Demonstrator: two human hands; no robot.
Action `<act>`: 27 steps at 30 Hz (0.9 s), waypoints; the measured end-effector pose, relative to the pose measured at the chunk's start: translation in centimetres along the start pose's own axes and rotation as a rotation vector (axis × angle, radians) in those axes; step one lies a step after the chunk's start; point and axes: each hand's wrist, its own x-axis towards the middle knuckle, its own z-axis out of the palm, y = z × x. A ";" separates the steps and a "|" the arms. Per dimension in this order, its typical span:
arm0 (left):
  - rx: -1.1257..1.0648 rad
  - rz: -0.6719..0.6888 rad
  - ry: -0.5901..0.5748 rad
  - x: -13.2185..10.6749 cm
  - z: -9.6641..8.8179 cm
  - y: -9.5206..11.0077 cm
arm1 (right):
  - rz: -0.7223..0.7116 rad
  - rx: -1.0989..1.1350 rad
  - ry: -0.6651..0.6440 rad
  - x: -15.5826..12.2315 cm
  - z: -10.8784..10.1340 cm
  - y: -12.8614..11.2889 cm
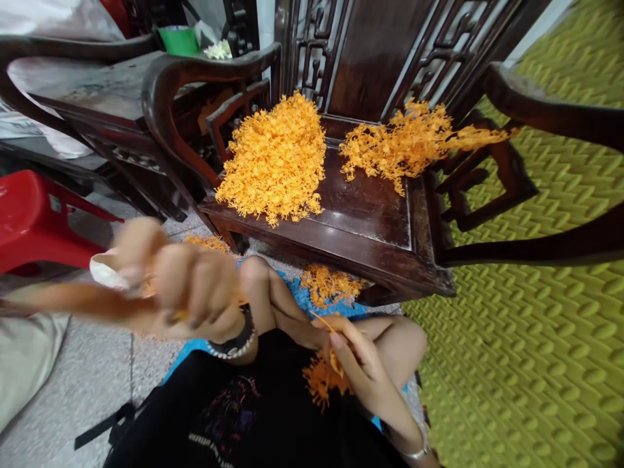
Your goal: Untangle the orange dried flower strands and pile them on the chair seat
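1. Fingers of the left hand [190,286] are curled in, blurred; I cannot tell what, if anything, they grip. Thumb and forefinger of the right hand [363,370] are pinched together on a thin orange strand [322,322].
2. Dark wooden chair [370,201] with a carved back stands in front of the person's knees.
3. Large orange heap [277,162] covers the left of its seat.
4. Looser orange pile [409,140] lies at the right, trailing toward the armrest.
5. Orange clump [331,286] is low down, by blue sheeting [302,292].
6. Small orange bunch [319,380] hangs just beside the right hand, above the lap.
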 end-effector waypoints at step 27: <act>0.005 0.012 0.170 -0.2 5.4 -10.5 | -0.546 -0.171 0.633 4.3 1.3 -1.0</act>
